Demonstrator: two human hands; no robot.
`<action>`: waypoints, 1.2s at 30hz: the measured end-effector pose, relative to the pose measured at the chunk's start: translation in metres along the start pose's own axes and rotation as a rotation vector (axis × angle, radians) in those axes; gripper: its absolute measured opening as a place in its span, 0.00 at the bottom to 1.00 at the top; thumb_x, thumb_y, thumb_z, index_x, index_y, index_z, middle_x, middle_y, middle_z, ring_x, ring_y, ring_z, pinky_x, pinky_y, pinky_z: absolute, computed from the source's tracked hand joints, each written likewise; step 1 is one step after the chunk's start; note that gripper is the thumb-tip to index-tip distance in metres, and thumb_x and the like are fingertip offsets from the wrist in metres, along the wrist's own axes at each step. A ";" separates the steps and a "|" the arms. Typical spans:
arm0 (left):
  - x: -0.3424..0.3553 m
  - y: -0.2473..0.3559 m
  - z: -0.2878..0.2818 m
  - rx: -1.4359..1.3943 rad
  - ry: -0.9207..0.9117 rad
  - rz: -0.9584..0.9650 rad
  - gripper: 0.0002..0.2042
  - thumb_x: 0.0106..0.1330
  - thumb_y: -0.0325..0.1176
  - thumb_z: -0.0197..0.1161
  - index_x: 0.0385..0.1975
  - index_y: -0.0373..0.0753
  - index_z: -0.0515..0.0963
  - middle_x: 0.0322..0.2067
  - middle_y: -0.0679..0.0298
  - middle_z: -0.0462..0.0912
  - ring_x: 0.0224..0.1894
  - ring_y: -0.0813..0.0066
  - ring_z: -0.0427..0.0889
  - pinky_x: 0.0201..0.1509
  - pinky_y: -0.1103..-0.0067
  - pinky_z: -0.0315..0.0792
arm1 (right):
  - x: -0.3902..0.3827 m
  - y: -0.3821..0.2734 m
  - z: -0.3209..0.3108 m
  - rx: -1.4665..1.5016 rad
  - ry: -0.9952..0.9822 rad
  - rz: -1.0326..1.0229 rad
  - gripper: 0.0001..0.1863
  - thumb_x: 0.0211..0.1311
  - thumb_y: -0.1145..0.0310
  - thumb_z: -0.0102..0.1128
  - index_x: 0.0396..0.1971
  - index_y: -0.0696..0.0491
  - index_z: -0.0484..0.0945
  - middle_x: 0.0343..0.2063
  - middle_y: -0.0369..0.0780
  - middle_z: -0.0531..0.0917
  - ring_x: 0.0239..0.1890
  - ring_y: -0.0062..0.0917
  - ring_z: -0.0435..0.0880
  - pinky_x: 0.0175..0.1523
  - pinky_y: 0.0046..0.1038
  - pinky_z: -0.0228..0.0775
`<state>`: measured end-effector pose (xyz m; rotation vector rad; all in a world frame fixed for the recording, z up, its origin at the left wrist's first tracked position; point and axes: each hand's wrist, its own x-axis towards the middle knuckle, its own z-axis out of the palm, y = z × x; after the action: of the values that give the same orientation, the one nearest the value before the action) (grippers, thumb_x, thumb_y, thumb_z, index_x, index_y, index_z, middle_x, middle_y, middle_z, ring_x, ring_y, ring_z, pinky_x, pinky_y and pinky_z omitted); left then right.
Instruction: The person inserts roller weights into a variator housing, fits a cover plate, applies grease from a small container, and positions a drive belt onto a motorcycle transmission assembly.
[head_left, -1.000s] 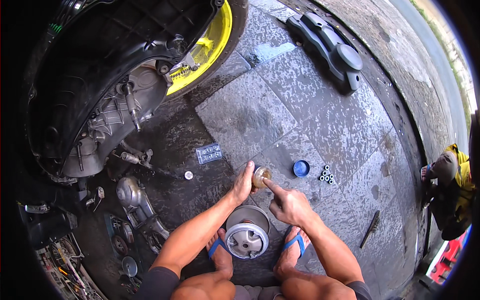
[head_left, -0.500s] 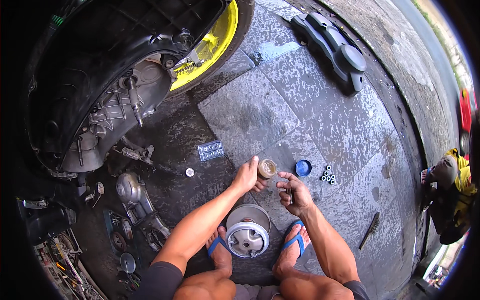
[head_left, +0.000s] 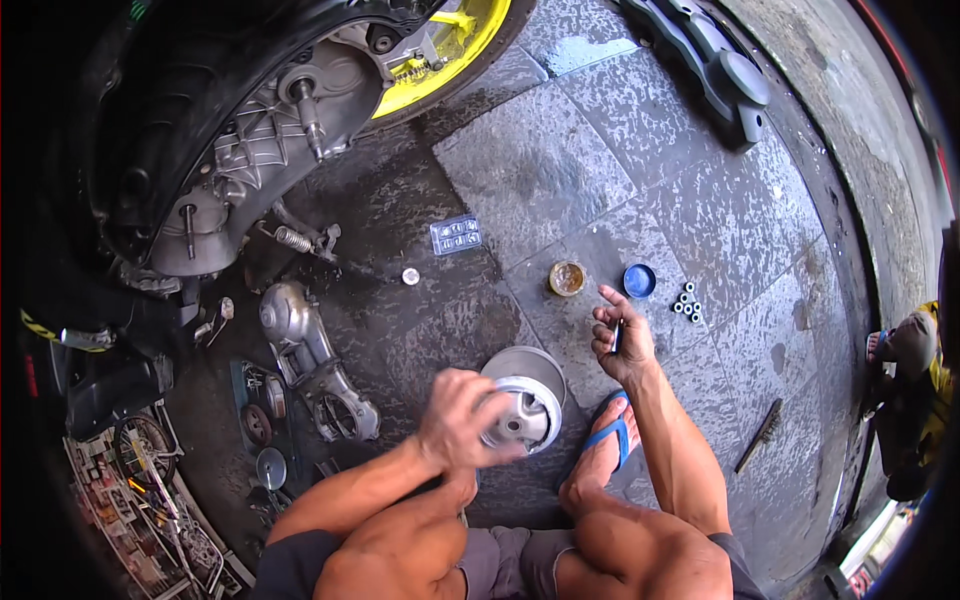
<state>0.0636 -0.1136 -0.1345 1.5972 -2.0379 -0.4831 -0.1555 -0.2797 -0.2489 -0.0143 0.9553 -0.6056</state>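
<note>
Between my feet stands a round metal pulley (head_left: 540, 425) with a wide flat disc behind it. My left hand (head_left: 458, 418), smeared by motion, is at the pulley's left side; I cannot tell whether it touches or grips. Over the floor to the right, my right hand (head_left: 628, 345) is curled around a thin dark object (head_left: 617, 336), with the index finger stretched out. Just beyond that hand are an uncovered jar of brownish grease (head_left: 567, 278) and a blue round lid (head_left: 639, 281). Farther right lies a cluster of small ring-shaped rollers (head_left: 687, 303).
A scooter with a yellow wheel rim (head_left: 470, 45) fills the upper left. A clear blister tray (head_left: 456, 235), a small white disc (head_left: 411, 277) and a metal casing (head_left: 310, 360) lie on the tiles. At right are a brush (head_left: 760, 436) and a grey cover (head_left: 735, 85).
My left hand has let go of the grease jar, now on the floor, and moved back to the pulley. My right hand stays near the lid. The whole view has shifted.
</note>
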 end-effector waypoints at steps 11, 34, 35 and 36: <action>-0.020 0.027 0.021 0.010 -0.096 -0.001 0.44 0.34 0.50 0.79 0.58 0.48 0.71 0.59 0.40 0.59 0.58 0.38 0.62 0.61 0.55 0.62 | -0.038 -0.014 0.004 0.170 -0.286 -0.021 0.26 0.54 0.72 0.48 0.56 0.49 0.66 0.22 0.35 0.74 0.12 0.16 0.63 0.16 0.18 0.54; 0.022 0.002 -0.072 -1.568 0.702 -0.704 0.29 0.70 0.56 0.46 0.49 0.30 0.72 0.41 0.57 0.79 0.44 0.73 0.79 0.47 0.75 0.73 | -0.150 0.032 0.190 -0.349 -0.666 0.120 0.34 0.51 0.77 0.51 0.62 0.58 0.60 0.23 0.41 0.76 0.11 0.19 0.65 0.18 0.19 0.60; 0.020 0.003 -0.073 -1.520 0.693 -0.695 0.29 0.70 0.56 0.45 0.47 0.30 0.73 0.40 0.58 0.79 0.43 0.74 0.78 0.45 0.76 0.73 | -0.147 0.036 0.192 -0.401 -0.646 0.122 0.34 0.51 0.78 0.50 0.63 0.58 0.60 0.24 0.41 0.76 0.11 0.18 0.65 0.18 0.18 0.61; 0.018 0.003 -0.074 -1.474 0.684 -0.687 0.29 0.71 0.56 0.45 0.46 0.29 0.73 0.39 0.58 0.80 0.41 0.75 0.78 0.44 0.76 0.72 | -0.146 0.039 0.194 -0.459 -0.662 0.128 0.34 0.52 0.79 0.48 0.64 0.58 0.59 0.25 0.40 0.77 0.13 0.18 0.68 0.19 0.17 0.61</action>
<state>0.1010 -0.1286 -0.0696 1.0861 -0.2437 -1.1003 -0.0503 -0.2240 -0.0339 -0.5286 0.4254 -0.2195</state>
